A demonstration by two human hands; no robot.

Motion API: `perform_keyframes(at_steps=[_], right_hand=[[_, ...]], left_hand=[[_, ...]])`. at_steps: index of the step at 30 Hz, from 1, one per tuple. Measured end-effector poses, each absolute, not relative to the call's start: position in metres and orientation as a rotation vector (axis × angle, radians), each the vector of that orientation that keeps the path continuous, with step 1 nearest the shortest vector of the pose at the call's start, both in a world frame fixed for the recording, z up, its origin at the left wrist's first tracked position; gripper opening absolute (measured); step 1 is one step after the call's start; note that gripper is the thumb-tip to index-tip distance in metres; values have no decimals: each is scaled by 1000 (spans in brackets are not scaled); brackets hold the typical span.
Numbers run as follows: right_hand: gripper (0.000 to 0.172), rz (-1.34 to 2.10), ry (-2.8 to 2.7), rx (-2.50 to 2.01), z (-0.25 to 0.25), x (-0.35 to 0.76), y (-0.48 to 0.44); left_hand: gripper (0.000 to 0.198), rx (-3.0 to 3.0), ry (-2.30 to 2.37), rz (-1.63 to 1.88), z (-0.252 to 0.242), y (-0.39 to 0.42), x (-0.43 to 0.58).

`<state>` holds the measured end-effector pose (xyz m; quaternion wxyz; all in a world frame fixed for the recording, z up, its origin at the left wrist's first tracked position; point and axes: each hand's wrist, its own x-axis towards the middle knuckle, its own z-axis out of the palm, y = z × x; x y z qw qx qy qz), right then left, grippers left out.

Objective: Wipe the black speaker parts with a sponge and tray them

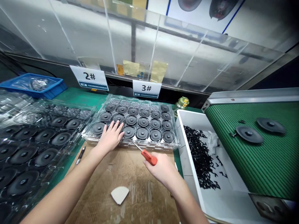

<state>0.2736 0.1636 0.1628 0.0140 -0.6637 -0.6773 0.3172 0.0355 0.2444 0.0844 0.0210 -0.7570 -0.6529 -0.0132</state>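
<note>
A clear plastic tray (149,143) with rows of round black discs, each with a raised centre, lies ahead of me. My left hand (111,135) rests on its front left part with the fingers spread, over the discs. It covers part of the front row. My right hand (161,166) is closed round the red handle of a screwdriver (149,157). The thin metal shaft points up and left to the tray's front edge; whether the tip touches a disc I cannot make out. On the brown board (144,189) below lies a pale wedge-shaped piece (120,195).
Further disc trays (46,137) stand at left, with a blue bin (35,85) behind. A pen (80,155) lies by the board. At right, a white bin (191,174) holds small black parts, beside a green conveyor belt (275,161) carrying two black discs (249,134).
</note>
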Motion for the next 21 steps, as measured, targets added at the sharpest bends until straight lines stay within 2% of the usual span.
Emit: perform_keyframes(at_steps=[21], right_hand=[[28, 847, -1953, -2204, 175, 266, 246]], left_hand=[[48, -2486, -1955, -273, 83, 313, 59]])
